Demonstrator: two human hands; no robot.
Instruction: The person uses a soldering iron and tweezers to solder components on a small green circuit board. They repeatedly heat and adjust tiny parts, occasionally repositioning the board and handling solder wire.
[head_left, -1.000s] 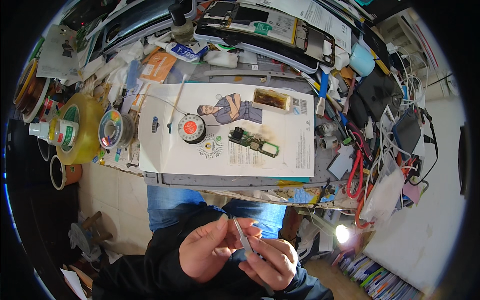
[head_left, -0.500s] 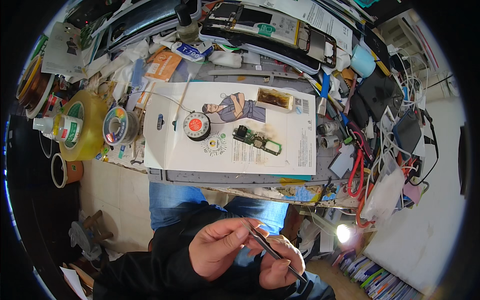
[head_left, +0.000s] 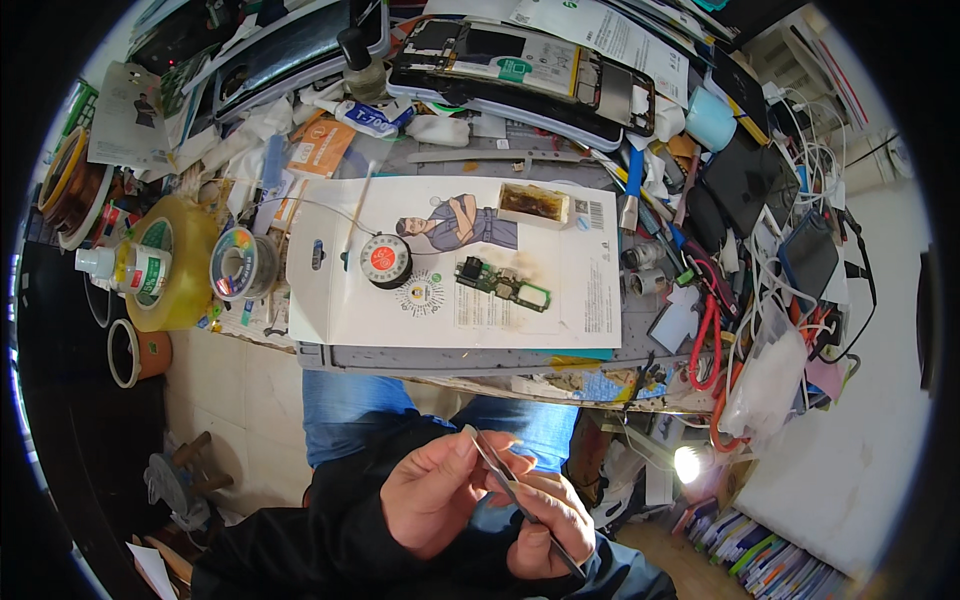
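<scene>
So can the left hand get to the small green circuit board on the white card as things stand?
Probably not at once: the left hand pinches the tweezers with the right hand, below the bench. The green circuit board itself lies uncovered.

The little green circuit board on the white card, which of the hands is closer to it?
Right, narrowly. The green circuit board lies up on the desk; both hands are down over the lap. The right hand sits almost straight below it, the left hand below and further left.

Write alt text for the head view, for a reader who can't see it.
Both hands, the left hand and the right hand, hold thin metal tweezers over the person's lap, below a cluttered workbench. On the bench, a white card carries a small green circuit board and a solder spool.
</scene>
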